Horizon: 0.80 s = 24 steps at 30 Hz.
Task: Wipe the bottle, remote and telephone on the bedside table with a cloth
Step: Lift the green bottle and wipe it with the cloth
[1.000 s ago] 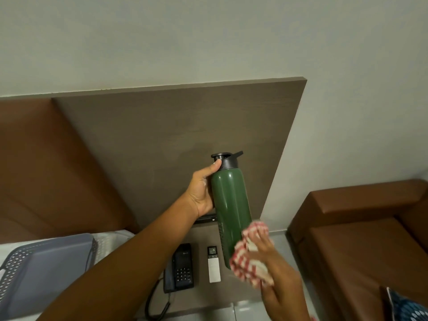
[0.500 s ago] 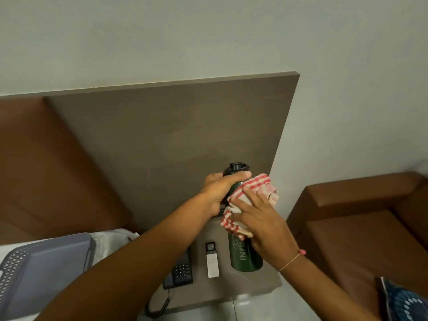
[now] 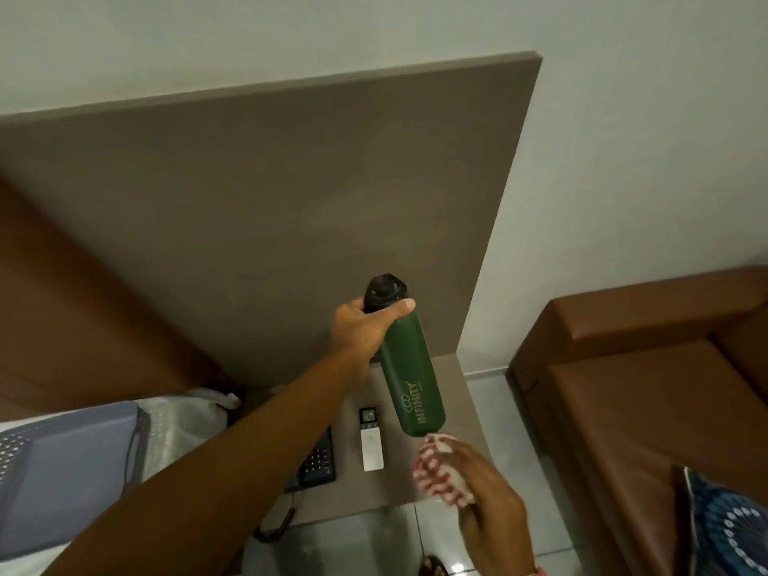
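My left hand (image 3: 365,326) grips the green bottle (image 3: 409,382) by its neck, just under the black cap, and holds it tilted above the bedside table (image 3: 465,413). My right hand (image 3: 486,488) clutches a bunched red-and-white cloth (image 3: 440,467) right at the bottle's base. On the table lie a white remote (image 3: 371,440) and, to its left, a black telephone (image 3: 318,461) partly hidden by my left forearm.
A grey-brown headboard panel (image 3: 266,222) rises behind the table. A brown sofa (image 3: 648,388) stands to the right, with a blue patterned cushion (image 3: 731,530) at the lower right. A grey basket (image 3: 66,471) sits on the bed at the left. Tiled floor lies below.
The cloth in my right hand has slid from the bottle's neck down to its base. The bottle has come off the table and now hangs tilted in my left hand.
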Motion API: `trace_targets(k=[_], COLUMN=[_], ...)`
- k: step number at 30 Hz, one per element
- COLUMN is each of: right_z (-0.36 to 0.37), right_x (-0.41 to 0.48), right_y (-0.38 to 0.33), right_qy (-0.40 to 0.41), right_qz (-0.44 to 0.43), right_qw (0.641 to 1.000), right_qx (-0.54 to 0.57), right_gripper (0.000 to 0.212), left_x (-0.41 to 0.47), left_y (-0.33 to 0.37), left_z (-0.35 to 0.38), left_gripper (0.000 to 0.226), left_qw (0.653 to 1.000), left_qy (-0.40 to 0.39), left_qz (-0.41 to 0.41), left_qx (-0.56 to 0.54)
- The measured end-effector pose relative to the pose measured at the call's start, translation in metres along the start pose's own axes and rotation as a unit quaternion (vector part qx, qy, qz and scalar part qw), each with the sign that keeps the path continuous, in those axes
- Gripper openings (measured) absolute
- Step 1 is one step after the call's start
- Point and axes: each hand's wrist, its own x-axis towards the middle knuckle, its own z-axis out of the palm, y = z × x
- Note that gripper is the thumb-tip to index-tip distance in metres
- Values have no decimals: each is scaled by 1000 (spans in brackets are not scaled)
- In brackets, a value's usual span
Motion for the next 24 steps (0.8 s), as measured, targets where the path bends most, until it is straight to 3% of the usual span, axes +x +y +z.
trace_targets(k=[2,4,6,8,12,14,24], right_z=[2,5,9,17,44,54,66], right_x=[13,23,33,35,37,43,52], right_y=[19,50,84,117,181,208,236], right_qy=[109,170,216,249,300,315,300], right_qz=[166,294,363,391,458,467,467], right_qw=[979,933,893,863,787,769,770], right_qx=[42,118,156,201,283,303,315], right_gripper=[36,27,27,25,25,22,17], left_x=[15,28,46,64,93,103,109], left_y=[-32,-70,-110,-154,-244,-276,-337], left_z=[13,24,37,49,69,78,92], left_gripper=[46,47,37,35,59,61,60], left_qw=[997,990,987,984,975,973,968], left_qy=[28,35,37,47,49,35,0], left_qz=[34,60,70,77,75,85,127], left_qx=[71,126,142,154,202,214,217])
